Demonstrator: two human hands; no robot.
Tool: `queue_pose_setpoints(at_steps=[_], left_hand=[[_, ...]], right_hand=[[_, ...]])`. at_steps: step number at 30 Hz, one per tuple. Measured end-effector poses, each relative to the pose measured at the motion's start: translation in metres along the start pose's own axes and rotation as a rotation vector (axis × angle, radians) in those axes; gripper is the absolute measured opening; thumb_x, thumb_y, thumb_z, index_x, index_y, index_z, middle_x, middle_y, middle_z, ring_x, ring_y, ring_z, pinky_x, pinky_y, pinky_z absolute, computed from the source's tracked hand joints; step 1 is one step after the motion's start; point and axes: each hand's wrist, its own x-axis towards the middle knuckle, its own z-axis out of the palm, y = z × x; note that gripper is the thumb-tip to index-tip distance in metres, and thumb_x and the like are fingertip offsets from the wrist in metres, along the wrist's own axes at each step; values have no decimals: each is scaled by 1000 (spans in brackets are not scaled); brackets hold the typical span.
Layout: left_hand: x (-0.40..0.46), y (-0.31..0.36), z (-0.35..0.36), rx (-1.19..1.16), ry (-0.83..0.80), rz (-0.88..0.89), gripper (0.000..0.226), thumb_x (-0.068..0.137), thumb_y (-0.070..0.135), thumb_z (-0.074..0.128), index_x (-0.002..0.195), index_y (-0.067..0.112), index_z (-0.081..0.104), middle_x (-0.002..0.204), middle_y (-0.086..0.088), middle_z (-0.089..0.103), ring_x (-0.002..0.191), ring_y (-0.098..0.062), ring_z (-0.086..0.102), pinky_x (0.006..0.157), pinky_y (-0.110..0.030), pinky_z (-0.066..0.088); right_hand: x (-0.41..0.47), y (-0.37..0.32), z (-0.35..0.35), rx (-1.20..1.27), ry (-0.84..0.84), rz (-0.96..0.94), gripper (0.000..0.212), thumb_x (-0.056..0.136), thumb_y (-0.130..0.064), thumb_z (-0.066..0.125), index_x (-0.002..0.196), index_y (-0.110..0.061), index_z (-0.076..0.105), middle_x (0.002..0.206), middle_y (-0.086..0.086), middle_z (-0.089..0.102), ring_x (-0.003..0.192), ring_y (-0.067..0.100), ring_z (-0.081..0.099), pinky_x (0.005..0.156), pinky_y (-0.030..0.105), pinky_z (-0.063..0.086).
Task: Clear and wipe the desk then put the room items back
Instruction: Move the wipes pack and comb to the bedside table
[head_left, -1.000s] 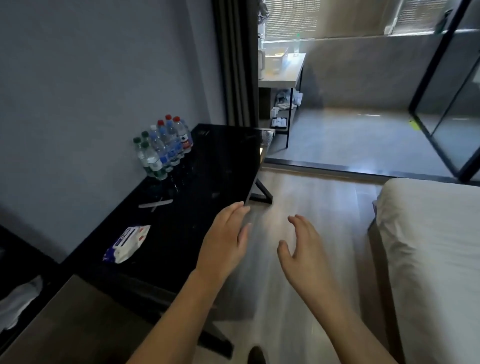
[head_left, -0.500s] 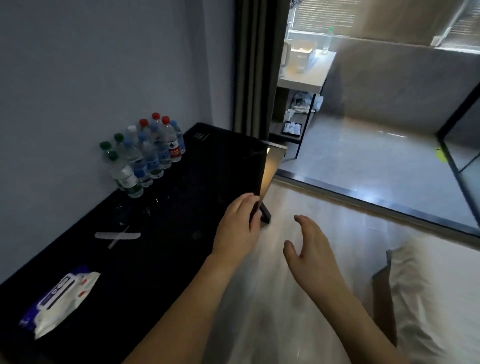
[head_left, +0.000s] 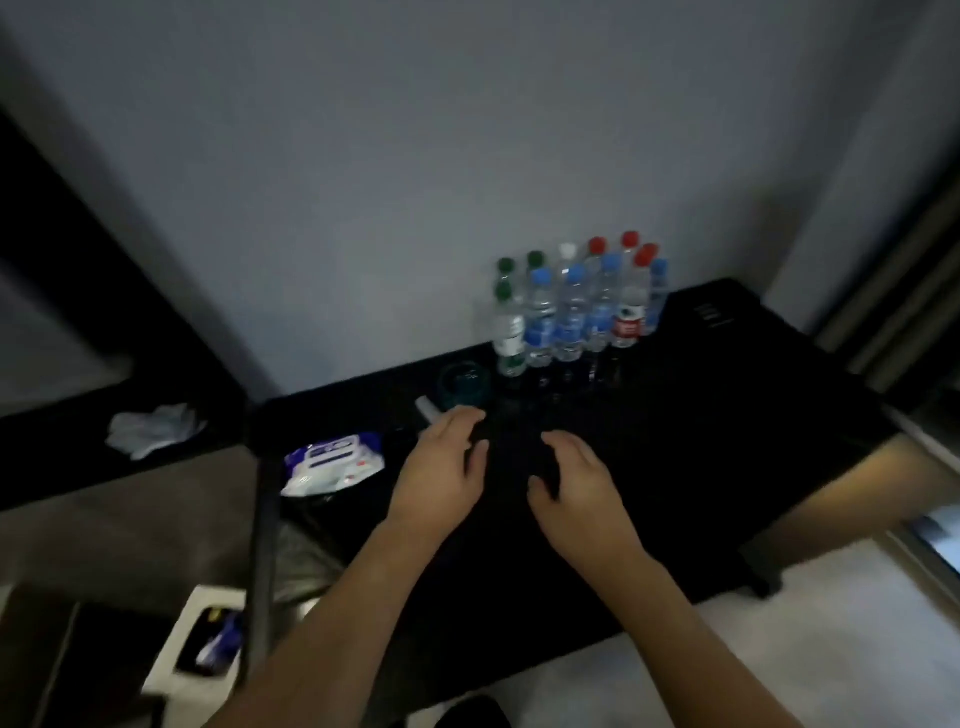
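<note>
I face the black desk (head_left: 701, 415), which stands against a grey wall. My left hand (head_left: 447, 467) and my right hand (head_left: 576, 478) hover side by side over its middle, fingers loosely curled, with nothing visible in either. A small white stick (head_left: 427, 406) lies just beyond my left fingertips. Behind it stands a dark round glass dish (head_left: 464, 387). Several water bottles (head_left: 571, 306) with green, blue, white and red caps stand in a cluster at the wall. A pack of wet wipes (head_left: 332, 462) lies at the desk's left end.
A crumpled white cloth (head_left: 153, 428) lies on a lower black shelf to the left. A white bin (head_left: 202, 639) with items inside stands on the floor at lower left. Curtains (head_left: 904, 312) hang at the right. Pale floor shows beneath the desk's right side.
My view has turned left from the desk's side to square on to the wall. Both hands have moved from beside the desk's edge to over its middle.
</note>
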Motion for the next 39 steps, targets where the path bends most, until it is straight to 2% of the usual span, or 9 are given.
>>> queue_pose_setpoints(at_steps=[6, 9, 13, 15, 19, 23, 28, 34, 39], left_hand=[[-27, -99, -24, 78, 76, -329, 33, 90, 16, 61, 123, 14, 60, 121, -1, 62, 112, -17, 58, 98, -30, 46], [-20, -148, -25, 102, 20, -464, 37, 90, 17, 60, 127, 16, 57, 125, 0, 59, 113, -19, 57, 95, -31, 47], [15, -215, -16, 154, -111, -571, 52, 86, 21, 57, 138, 18, 50, 139, -2, 52, 127, -24, 49, 106, -37, 41], [38, -244, -10, 221, -232, -566, 60, 86, 24, 59, 144, 19, 43, 149, -3, 42, 135, -24, 41, 113, -37, 33], [73, -298, 0, 480, -540, -423, 78, 87, 42, 62, 153, 26, 23, 160, -1, 22, 146, -24, 22, 121, -42, 13], [79, -325, 3, 609, -754, -375, 94, 86, 52, 59, 156, 34, 0, 162, 1, 14, 149, -26, 14, 121, -49, 9], [72, -327, 4, 589, -668, -348, 92, 87, 48, 61, 155, 33, 1, 157, -1, 25, 143, -25, 24, 121, -44, 9], [66, -310, -4, 519, -617, -455, 89, 87, 48, 63, 155, 31, 7, 151, 0, 35, 135, -24, 37, 109, -38, 36], [53, -276, -25, 481, -494, -550, 86, 87, 50, 62, 155, 32, 12, 148, 2, 39, 131, -22, 43, 103, -35, 42]], right_hand=[[72, -35, 68, -2, -277, -124, 52, 94, -24, 57, 143, -18, 39, 150, -2, 36, 136, 13, 36, 108, 21, 28], [106, -38, 102, -17, -359, -111, 52, 93, -24, 57, 143, -19, 40, 149, -3, 37, 135, 12, 38, 111, 28, 35], [161, -33, 138, -77, -450, -8, 51, 94, -26, 57, 142, -20, 41, 145, -3, 41, 127, 13, 46, 106, 35, 43], [187, -24, 154, -145, -496, 41, 50, 94, -26, 55, 142, -19, 41, 141, 0, 44, 121, 15, 49, 103, 35, 45], [233, 12, 186, -292, -571, 219, 45, 94, -31, 53, 135, -13, 46, 129, 9, 52, 108, 23, 56, 91, 39, 51], [249, 33, 216, -462, -610, 311, 55, 92, -46, 54, 134, -10, 47, 128, 11, 48, 111, 28, 54, 89, 41, 51], [251, 31, 241, -551, -513, 191, 44, 94, -40, 55, 128, -12, 50, 122, 8, 54, 107, 23, 55, 85, 35, 51], [248, 19, 232, -424, -499, 227, 36, 92, -30, 60, 122, -11, 55, 119, 8, 56, 99, 20, 59, 81, 34, 54], [227, -7, 199, -304, -471, 161, 27, 90, -33, 63, 112, -17, 59, 108, 0, 55, 85, 10, 56, 70, 24, 47]])
